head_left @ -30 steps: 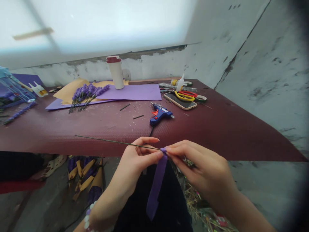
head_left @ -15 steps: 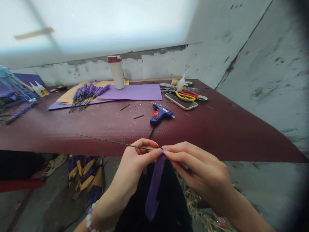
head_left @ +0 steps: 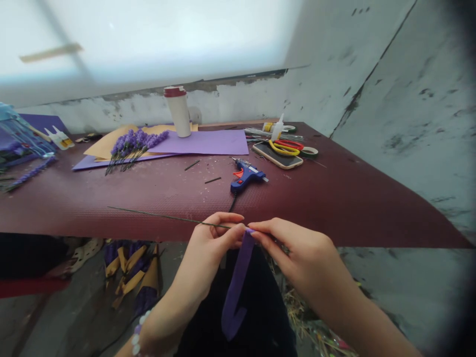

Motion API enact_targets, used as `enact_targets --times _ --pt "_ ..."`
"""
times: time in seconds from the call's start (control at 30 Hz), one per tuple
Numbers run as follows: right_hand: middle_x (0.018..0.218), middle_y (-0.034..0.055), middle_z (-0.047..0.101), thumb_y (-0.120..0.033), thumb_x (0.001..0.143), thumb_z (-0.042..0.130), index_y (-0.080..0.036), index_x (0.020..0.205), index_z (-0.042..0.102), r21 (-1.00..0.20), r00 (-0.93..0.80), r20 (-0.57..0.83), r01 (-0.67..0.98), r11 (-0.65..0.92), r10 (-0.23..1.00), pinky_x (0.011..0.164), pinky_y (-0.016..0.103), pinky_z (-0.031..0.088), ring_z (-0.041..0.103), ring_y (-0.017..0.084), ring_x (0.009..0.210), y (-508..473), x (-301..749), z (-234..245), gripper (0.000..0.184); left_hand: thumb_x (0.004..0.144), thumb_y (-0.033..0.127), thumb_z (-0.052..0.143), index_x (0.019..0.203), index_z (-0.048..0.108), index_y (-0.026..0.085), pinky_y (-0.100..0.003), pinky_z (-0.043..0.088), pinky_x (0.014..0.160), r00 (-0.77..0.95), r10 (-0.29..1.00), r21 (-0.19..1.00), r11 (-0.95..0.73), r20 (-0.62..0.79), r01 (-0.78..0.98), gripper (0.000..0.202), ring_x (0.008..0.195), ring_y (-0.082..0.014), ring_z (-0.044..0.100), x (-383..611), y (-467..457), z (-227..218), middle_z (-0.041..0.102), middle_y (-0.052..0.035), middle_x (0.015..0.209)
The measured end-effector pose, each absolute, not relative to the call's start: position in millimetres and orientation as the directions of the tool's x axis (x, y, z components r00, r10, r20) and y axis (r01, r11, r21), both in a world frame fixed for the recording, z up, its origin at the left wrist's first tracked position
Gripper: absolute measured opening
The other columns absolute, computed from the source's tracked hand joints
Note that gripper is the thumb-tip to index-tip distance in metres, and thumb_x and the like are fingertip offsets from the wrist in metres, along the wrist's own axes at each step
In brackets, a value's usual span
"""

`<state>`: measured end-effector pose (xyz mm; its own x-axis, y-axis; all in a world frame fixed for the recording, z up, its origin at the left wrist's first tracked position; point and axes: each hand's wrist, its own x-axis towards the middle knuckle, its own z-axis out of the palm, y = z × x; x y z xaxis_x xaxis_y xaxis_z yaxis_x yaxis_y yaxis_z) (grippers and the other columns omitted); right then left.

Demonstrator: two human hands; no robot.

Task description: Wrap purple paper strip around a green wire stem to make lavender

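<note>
A thin dark green wire stem (head_left: 159,215) runs from my left hand (head_left: 208,253) out over the table's front edge, pointing left. The fingers of that hand are closed round the stem near its right end. Thumb and index finger of my right hand (head_left: 297,248) pinch the top of a purple paper strip (head_left: 240,277) at the stem's end, where the fingertips of both hands nearly meet. The strip hangs down over my dark-clothed lap, its lower end curled. Fingertips partly hide where strip and stem touch.
Ahead on the dark red table (head_left: 353,208) lie a blue glue gun (head_left: 246,176), a phone (head_left: 277,154), scissors (head_left: 284,148), a glue bottle (head_left: 277,129), purple paper (head_left: 211,142), purple flowers (head_left: 134,141) and a lidded cup (head_left: 178,111). Wrapped bunches (head_left: 130,267) are on the floor left.
My right-hand fingers have shifted slightly at the strip's top, the lower fingers now curled in. The stem's far end has swung a little left. The strip still hangs down.
</note>
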<state>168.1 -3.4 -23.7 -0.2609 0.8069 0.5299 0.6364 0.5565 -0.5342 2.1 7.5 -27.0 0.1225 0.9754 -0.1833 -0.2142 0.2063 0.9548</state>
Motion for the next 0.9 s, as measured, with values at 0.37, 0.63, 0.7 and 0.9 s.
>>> enact_targets --times 0.37,0.63,0.7,0.9 --pt "0.078 0.0023 0.078 -0.013 0.095 0.054 -0.018 0.084 0.072 -0.514 -0.267 0.539 0.647 0.564 0.799 0.063 0.022 0.054 0.073 0.015 0.067 -4.9 166.3 -27.9 0.021 0.080 0.030 0.075 0.077 0.071 0.016 -0.021 0.047 0.064 0.085 0.994 0.997 0.071 -0.069 -0.016 0.016 0.067 -0.0123 0.060 -2.4 7.4 -29.5 0.067 0.0005 0.070" --pt "0.074 -0.0040 0.077 -0.023 0.092 0.059 -0.025 0.082 0.073 -0.702 -0.163 0.366 0.598 0.387 0.916 0.061 0.022 0.053 0.070 0.013 0.064 -2.5 170.9 -22.3 0.017 0.077 0.025 0.076 0.085 0.073 0.015 -0.024 0.052 0.068 0.217 0.963 0.985 0.169 -0.160 -0.022 0.013 0.072 -0.0153 0.065 -1.8 8.4 -27.4 0.071 -0.0011 0.074" --pt "0.074 -0.0033 0.077 -0.026 0.091 0.059 -0.025 0.080 0.073 -0.729 -0.149 0.326 0.588 0.349 0.933 0.061 0.023 0.053 0.070 0.014 0.065 -2.1 171.8 -20.4 0.018 0.078 0.024 0.075 0.085 0.074 0.015 -0.024 0.052 0.068 0.306 0.940 0.986 0.166 -0.154 -0.015 0.011 0.072 -0.0154 0.066 -1.3 8.6 -30.2 0.072 -0.0018 0.076" --pt "0.073 -0.0022 0.076 -0.030 0.090 0.057 -0.025 0.078 0.072 -0.785 -0.139 0.258 0.547 0.291 0.956 0.063 0.025 0.053 0.069 0.015 0.067 -1.6 171.4 -16.4 0.020 0.082 0.028 0.073 0.084 0.072 0.015 -0.025 0.055 0.066 0.372 0.911 0.970 0.225 -0.176 -0.091 0.013 0.064 -0.0130 0.066 0.0 7.0 -35.2 0.069 0.0001 0.075"
